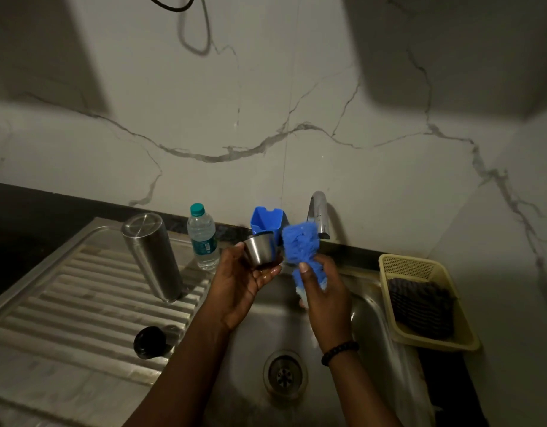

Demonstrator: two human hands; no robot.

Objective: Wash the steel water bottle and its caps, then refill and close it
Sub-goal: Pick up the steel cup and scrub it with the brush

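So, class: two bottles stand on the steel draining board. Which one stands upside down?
The tall steel water bottle: it rests mouth-down, flat base up. The small clear plastic bottle beside it stands upright, its green cap on top.

We have one head-worn view, set close above the sink [367, 318], facing forward and down; it takes in the drainboard [81, 303] at left and the wall [266, 103] behind.
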